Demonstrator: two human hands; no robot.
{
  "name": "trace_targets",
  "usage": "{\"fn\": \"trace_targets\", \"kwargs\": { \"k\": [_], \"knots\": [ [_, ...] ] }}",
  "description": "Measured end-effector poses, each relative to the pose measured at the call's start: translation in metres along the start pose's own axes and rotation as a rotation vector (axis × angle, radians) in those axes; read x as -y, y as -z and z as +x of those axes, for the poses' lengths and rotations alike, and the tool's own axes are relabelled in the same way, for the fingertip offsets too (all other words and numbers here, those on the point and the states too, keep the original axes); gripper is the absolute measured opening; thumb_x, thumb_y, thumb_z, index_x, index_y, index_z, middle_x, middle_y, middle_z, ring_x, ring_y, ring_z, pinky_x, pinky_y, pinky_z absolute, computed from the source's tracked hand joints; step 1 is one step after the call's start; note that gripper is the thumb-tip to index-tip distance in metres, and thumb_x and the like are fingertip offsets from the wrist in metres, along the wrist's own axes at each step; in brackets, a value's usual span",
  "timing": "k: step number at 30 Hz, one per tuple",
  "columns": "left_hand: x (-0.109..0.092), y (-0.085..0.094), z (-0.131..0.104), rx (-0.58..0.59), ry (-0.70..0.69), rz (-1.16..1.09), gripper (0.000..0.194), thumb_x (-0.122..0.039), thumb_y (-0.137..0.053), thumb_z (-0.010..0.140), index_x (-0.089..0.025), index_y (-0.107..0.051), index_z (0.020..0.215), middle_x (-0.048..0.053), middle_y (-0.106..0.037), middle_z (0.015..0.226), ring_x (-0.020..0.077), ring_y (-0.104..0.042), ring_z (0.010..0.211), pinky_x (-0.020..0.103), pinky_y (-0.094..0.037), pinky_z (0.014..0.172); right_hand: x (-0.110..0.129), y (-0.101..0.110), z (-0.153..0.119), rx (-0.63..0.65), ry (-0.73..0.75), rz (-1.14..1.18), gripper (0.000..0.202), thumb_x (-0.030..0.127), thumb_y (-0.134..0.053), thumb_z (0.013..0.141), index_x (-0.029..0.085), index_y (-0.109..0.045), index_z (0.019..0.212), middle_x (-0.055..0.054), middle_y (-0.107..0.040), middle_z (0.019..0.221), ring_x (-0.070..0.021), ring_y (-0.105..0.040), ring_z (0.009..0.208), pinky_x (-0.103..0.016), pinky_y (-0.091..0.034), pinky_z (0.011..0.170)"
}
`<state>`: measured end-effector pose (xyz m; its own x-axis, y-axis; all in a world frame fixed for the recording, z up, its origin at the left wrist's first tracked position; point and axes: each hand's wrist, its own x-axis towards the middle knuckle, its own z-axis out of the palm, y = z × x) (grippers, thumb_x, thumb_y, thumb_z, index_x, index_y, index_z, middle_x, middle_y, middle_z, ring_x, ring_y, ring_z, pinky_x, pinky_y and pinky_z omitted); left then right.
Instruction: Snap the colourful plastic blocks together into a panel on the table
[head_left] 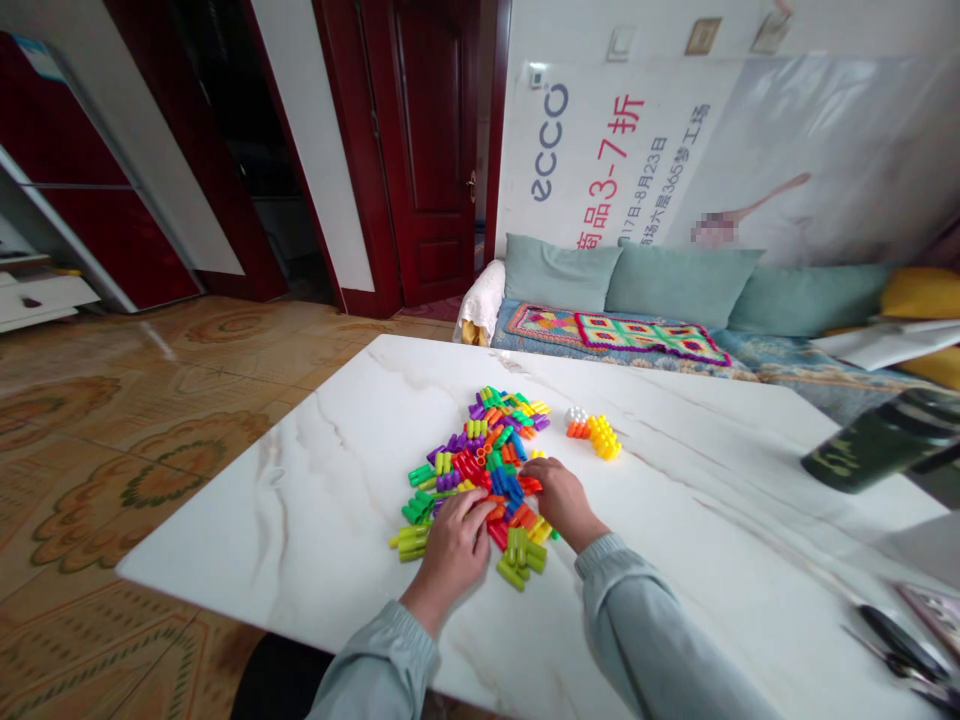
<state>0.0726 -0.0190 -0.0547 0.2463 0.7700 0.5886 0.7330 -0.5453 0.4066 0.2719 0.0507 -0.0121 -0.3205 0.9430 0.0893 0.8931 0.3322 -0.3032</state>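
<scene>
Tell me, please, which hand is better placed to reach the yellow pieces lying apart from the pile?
Probably the right hand: it is at the right edge of the colourful pile, nearer to the yellow pieces. The left hand is farther away.

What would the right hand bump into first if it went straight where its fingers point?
The right hand would probably bump the orange pieces right by its fingertips, then blue ones, though depth is unclear.

White wall (292,100) with ecco poster (645,150); red-brown door (427,150). Teal-cushioned sofa (780,375) past table's (315,480) far edge. Patterned tile floor (150,440).
</scene>
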Motion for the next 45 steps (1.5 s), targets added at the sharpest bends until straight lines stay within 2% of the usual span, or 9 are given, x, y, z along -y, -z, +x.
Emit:
{"fn": "trace_targets", "kwargs": {
  "k": [10, 12, 16, 19, 23, 29, 36, 40, 45],
  "knots": [
    [0.000, 0.001, 0.002, 0.014, -0.016, 0.027, 0.035, -0.010, -0.049, 0.084, -0.020, -0.066, 0.113, 0.010, -0.065, 0.112, 0.0248, -0.060, 0.103, 0.044, -0.050, 0.092, 0.005, -0.003, -0.001, 0.009, -0.063, -0.078, 0.046, 0.012, -0.056, 0.078, 0.023, -0.064, 0.121, -0.008, -0.065, 0.114, -0.0197, -0.066, 0.092, -0.025, -0.048, 0.075],
    [0.001, 0.000, 0.001, 0.018, -0.016, 0.032, 0.034, -0.010, -0.049, 0.085, -0.020, -0.066, 0.113, 0.010, -0.065, 0.113, 0.0244, -0.060, 0.104, 0.043, -0.050, 0.093, -0.005, -0.007, -0.003, -0.099, -0.093, -0.006, 0.048, 0.019, -0.057, 0.078, 0.019, -0.059, 0.126, -0.010, -0.062, 0.116, -0.0186, -0.066, 0.087, -0.026, -0.049, 0.074],
    [0.002, -0.001, 0.002, 0.009, -0.026, 0.042, 0.034, -0.010, -0.049, 0.085, -0.020, -0.066, 0.113, 0.009, -0.065, 0.113, 0.0238, -0.060, 0.104, 0.042, -0.050, 0.093, -0.042, -0.020, -0.009, -0.523, -0.249, 0.297, 0.047, 0.035, -0.056, 0.079, 0.013, -0.057, 0.120, -0.011, -0.060, 0.110, -0.0141, -0.061, 0.068, -0.030, -0.052, 0.073],
    [0.003, -0.001, 0.002, 0.002, -0.035, 0.050, 0.035, -0.010, -0.050, 0.084, -0.021, -0.065, 0.113, 0.009, -0.065, 0.112, 0.0241, -0.061, 0.104, 0.042, -0.051, 0.092, -0.068, -0.029, -0.012, -0.656, -0.407, 0.357, 0.044, 0.043, -0.058, 0.076, 0.013, -0.060, 0.108, -0.012, -0.061, 0.103, -0.0147, -0.058, 0.063, -0.033, -0.052, 0.069],
    [0.004, -0.002, 0.000, 0.009, -0.040, 0.058, 0.036, -0.009, -0.050, 0.084, -0.021, -0.065, 0.114, 0.009, -0.064, 0.114, 0.0242, -0.060, 0.106, 0.042, -0.051, 0.093, -0.084, -0.035, -0.014, -0.663, -0.452, 0.361, 0.045, 0.049, -0.062, 0.071, 0.013, -0.061, 0.098, -0.010, -0.063, 0.093, -0.0157, -0.056, 0.062, -0.032, -0.050, 0.064],
    [0.006, -0.005, -0.001, 0.007, -0.051, 0.068, 0.036, -0.009, -0.050, 0.084, -0.020, -0.064, 0.114, 0.010, -0.064, 0.113, 0.0242, -0.060, 0.106, 0.042, -0.051, 0.093, -0.088, -0.038, -0.012, -0.647, -0.445, 0.370, 0.034, 0.048, -0.060, 0.072, 0.016, -0.064, 0.082, -0.008, -0.067, 0.081, -0.0180, -0.060, 0.067, -0.029, -0.048, 0.064],
    [0.008, -0.007, -0.002, -0.002, -0.057, 0.080, 0.036, -0.010, -0.050, 0.084, -0.021, -0.065, 0.115, 0.009, -0.065, 0.114, 0.0238, -0.061, 0.107, 0.040, -0.051, 0.094, -0.090, -0.038, 0.001, -0.658, -0.467, 0.350, 0.026, 0.034, -0.054, 0.078, 0.014, -0.068, 0.090, -0.009, -0.068, 0.086, -0.0179, -0.062, 0.069, -0.029, -0.047, 0.066],
    [0.010, -0.007, -0.002, 0.000, -0.056, 0.088, 0.036, -0.011, -0.050, 0.085, -0.021, -0.065, 0.115, 0.009, -0.065, 0.114, 0.0240, -0.061, 0.106, 0.041, -0.051, 0.093, -0.084, -0.034, 0.002, -0.714, -0.479, 0.317, 0.030, 0.027, -0.048, 0.082, 0.012, -0.065, 0.102, -0.013, -0.064, 0.102, -0.0166, -0.062, 0.072, -0.030, -0.048, 0.071],
    [0.010, -0.008, -0.002, -0.013, -0.050, 0.079, 0.035, -0.011, -0.050, 0.085, -0.022, -0.065, 0.114, 0.008, -0.065, 0.114, 0.0237, -0.061, 0.106, 0.040, -0.052, 0.092, -0.058, -0.033, -0.016, -0.693, -0.415, 0.232, 0.024, 0.031, -0.051, 0.088, 0.019, -0.071, 0.092, -0.010, -0.062, 0.101, -0.0202, -0.058, 0.088, -0.032, -0.045, 0.077]
  ]
}}
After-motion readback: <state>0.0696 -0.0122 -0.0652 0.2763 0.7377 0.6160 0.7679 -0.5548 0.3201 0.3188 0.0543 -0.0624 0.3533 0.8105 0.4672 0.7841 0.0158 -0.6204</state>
